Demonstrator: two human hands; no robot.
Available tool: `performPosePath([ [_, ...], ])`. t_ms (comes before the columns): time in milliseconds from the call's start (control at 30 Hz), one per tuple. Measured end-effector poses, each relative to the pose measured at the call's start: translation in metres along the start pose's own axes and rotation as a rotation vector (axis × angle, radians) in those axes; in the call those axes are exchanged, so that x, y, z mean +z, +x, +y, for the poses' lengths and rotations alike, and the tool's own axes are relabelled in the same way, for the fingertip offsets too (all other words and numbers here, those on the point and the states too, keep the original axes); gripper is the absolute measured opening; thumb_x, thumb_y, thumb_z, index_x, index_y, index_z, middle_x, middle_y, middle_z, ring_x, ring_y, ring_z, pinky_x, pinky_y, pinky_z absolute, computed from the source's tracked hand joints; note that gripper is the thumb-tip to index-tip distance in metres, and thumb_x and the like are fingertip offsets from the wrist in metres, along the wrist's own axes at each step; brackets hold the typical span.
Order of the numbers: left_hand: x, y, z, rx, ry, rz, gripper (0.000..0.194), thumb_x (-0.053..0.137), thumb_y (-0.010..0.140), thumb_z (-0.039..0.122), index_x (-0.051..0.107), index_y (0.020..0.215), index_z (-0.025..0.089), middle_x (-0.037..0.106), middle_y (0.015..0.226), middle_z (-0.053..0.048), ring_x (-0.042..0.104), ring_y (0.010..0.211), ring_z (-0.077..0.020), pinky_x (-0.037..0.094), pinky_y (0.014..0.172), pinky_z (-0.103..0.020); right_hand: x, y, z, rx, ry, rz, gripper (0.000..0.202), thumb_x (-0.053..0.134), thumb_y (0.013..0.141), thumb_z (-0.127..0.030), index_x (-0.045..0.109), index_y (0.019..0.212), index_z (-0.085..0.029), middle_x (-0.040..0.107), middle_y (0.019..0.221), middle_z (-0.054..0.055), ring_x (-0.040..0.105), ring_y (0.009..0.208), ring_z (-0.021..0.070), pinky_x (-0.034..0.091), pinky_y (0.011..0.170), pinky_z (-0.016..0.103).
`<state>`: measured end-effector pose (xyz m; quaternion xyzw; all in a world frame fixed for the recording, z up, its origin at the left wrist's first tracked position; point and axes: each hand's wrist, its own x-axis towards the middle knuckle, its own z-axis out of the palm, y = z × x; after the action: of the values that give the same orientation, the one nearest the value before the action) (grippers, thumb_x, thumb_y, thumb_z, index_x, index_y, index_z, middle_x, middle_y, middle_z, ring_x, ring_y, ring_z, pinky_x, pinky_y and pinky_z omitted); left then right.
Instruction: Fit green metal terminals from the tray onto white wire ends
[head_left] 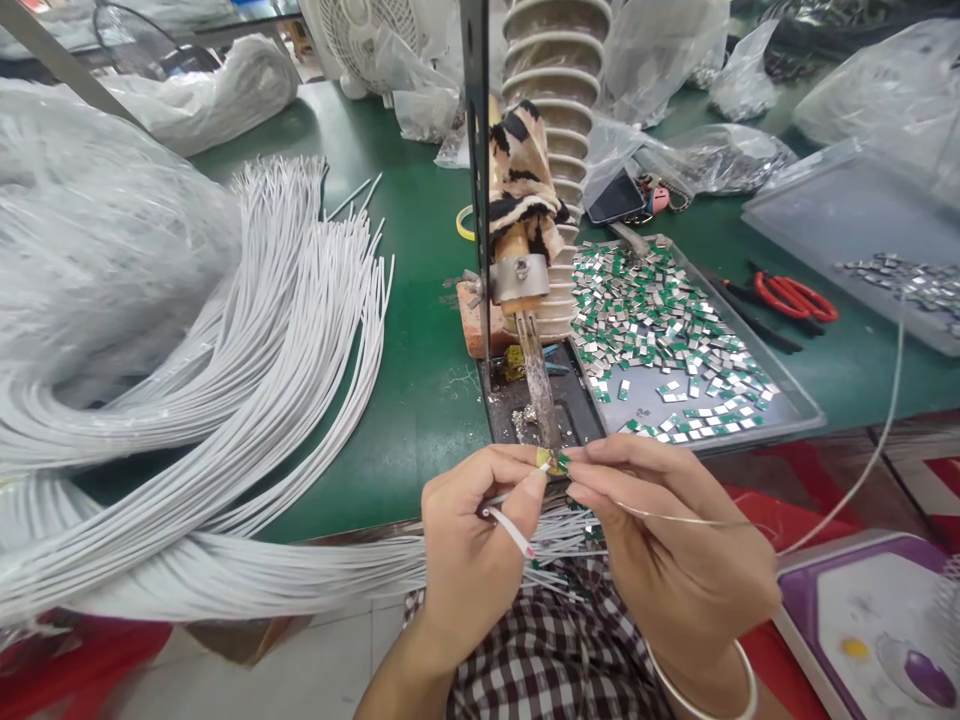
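My left hand (476, 545) is closed in a pinch on a white cable (512, 530), whose stripped end points at the soldering iron's tip. Between the fingertips of my right hand (667, 545) is a small green circuit board (563, 461), mostly hidden by the fingers. A thin solder wire (890, 425) also runs through that hand from the right. Both hands meet right under the tip of the fixed soldering iron (536, 375), which hangs tip down. Yellow covering shows on a left fingertip. Whether cable and board touch, I cannot tell.
Bundles of white cables (300, 400) fill the left, some across my lap. A clear tray (799, 405) of small green boards lies right of the iron, near red-handled pliers (795, 296). A ribbed hose (559, 60) stands behind the iron. A purple-and-white machine (840, 600) sits low right.
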<state>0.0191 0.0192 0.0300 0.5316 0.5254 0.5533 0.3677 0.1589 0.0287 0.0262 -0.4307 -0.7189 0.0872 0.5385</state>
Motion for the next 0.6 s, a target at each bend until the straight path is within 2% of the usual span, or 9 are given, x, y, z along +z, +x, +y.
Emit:
performPosePath([
  [133,-0.0009,-0.0021,-0.0005,-0.039,-0.015,-0.014,0.020,0.061,0.087,0.010,0.065,0.069,0.019,0.075,0.082,0.004,0.067,0.070,-0.0072,0.049,0.066,-0.014,-0.0032,-0.0011,-0.0010,0.015,0.039,-0.020,0.019,0.067,0.083,-0.002,0.072,0.095,-0.017,0.070,0.095,0.003,0.067,0.089,0.0104,0.057,0.080,0.021],
  [267,-0.0032,-0.0054,-0.0021,-0.073,-0.003,-0.046,0.021,0.060,0.087,0.010,0.064,0.069,0.019,0.075,0.080,0.003,0.068,0.076,-0.0090,0.049,0.071,-0.015,-0.0067,-0.0056,-0.0008,0.110,0.192,-0.065,0.021,0.062,0.084,-0.003,0.069,0.097,-0.017,0.069,0.096,0.004,0.067,0.091,0.0134,0.056,0.080,0.026],
  [333,-0.0043,-0.0063,-0.0035,-0.059,0.011,-0.049,0.021,0.060,0.087,0.009,0.064,0.069,0.019,0.075,0.081,0.003,0.067,0.075,-0.0088,0.048,0.070,-0.016,-0.0077,-0.0073,0.0006,0.175,0.252,-0.089,0.019,0.056,0.088,-0.004,0.068,0.095,-0.018,0.067,0.090,0.003,0.066,0.086,0.0133,0.055,0.077,0.028],
  [467,-0.0063,-0.0049,-0.0072,-0.015,0.034,-0.136,0.015,0.062,0.086,0.010,0.066,0.075,0.019,0.069,0.088,0.000,0.063,0.075,-0.0099,0.045,0.063,-0.017,-0.0059,-0.0054,0.0046,0.303,0.149,-0.187,0.015,0.055,0.091,-0.010,0.064,0.083,-0.019,0.064,0.071,-0.003,0.059,0.064,0.0077,0.049,0.062,0.021],
  [600,-0.0063,-0.0003,-0.0093,-0.126,-0.017,-0.240,0.017,0.061,0.086,0.010,0.065,0.071,0.017,0.066,0.078,0.000,0.059,0.070,-0.0108,0.043,0.060,-0.019,-0.0004,-0.0026,0.0072,0.251,0.089,-0.214,0.012,0.059,0.089,-0.010,0.066,0.086,-0.019,0.069,0.075,-0.003,0.063,0.067,0.0079,0.051,0.066,0.019],
])
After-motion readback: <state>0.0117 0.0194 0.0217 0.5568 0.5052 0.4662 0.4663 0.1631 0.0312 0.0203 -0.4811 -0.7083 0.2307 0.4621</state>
